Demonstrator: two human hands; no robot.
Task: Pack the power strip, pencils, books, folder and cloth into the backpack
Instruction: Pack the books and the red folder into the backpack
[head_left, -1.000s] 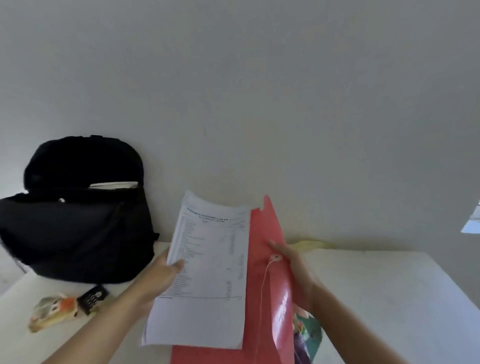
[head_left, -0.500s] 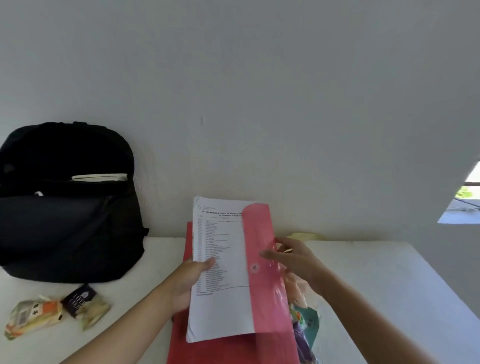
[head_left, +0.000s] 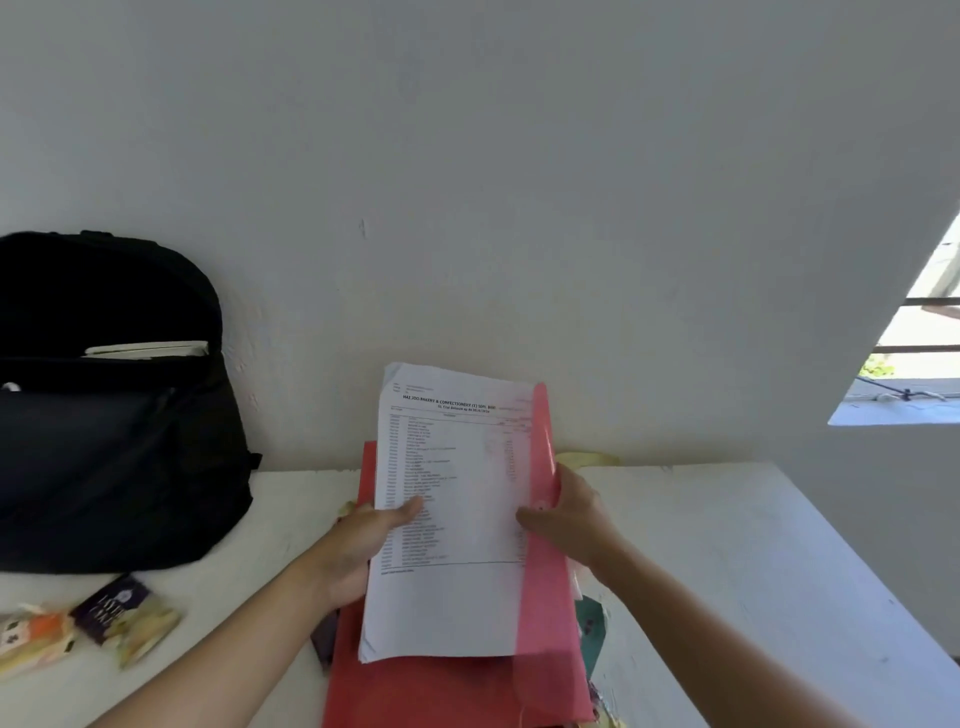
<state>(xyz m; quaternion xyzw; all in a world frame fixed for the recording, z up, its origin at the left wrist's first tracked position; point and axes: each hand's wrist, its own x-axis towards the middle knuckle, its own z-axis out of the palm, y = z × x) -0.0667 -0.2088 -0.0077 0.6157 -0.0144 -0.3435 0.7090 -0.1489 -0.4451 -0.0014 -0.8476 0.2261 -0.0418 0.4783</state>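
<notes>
A red folder (head_left: 431, 691) stands tilted over the white table in front of me, with a stack of printed sheets (head_left: 452, 519) lying against its inside. My left hand (head_left: 363, 545) grips the sheets and the folder's left edge, thumb on the paper. My right hand (head_left: 566, 519) holds the folder's translucent red flap (head_left: 545, 571) along the sheets' right side. The black backpack (head_left: 114, 415) leans on the wall at the left, its top open, with a book's pale edge (head_left: 150, 349) showing inside. Pencils and power strip are not visible.
Small snack packets (head_left: 93, 623) lie on the table (head_left: 727, 545) in front of the backpack. A yellow cloth (head_left: 587, 460) sits by the wall behind the folder. A colourful book (head_left: 592, 623) pokes out under the folder's right side. A window opening (head_left: 914, 364) is at the right.
The red flap has swung from over the sheets toward their right edge. My left thumb has slid further onto the paper, and the view has turned slightly right.
</notes>
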